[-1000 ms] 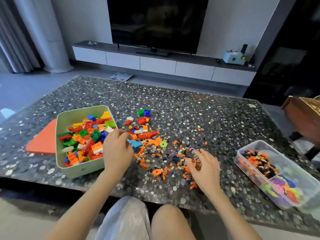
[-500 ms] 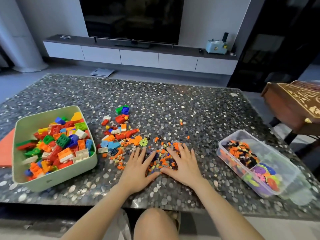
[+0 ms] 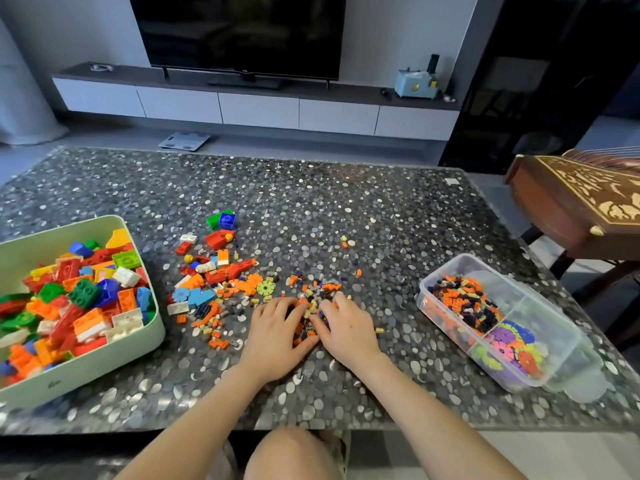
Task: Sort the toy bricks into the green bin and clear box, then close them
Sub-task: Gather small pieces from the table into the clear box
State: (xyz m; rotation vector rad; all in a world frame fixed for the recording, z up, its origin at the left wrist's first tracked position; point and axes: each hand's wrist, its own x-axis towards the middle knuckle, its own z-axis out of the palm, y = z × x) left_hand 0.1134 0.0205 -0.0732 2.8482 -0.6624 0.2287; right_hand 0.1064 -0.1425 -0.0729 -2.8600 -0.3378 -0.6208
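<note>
A green bin [image 3: 104, 368] full of large coloured bricks stands at the table's left. To the right is a clear box [image 3: 540, 289], divided, with small orange and dark bricks in one part and flower-shaped discs in the other. Loose large bricks [image 3: 214, 268] lie beside the bin. A scatter of small bricks [image 3: 313, 287] lies in the middle. My left hand [image 3: 277, 337] and my right hand [image 3: 348, 329] sit side by side, fingers curled inward, cupping a heap of the small bricks between them.
The speckled dark table [image 3: 346, 209] stretches far back beyond the bricks. A carved wooden piece [image 3: 571, 206] juts in at the right edge. A few stray small bricks [image 3: 344, 241] lie further back. My knee shows below the near edge.
My left hand came over from the green bin to the small bricks. Both hands then drew together, their spread fingers curling in around the heap. The view shifted right.
</note>
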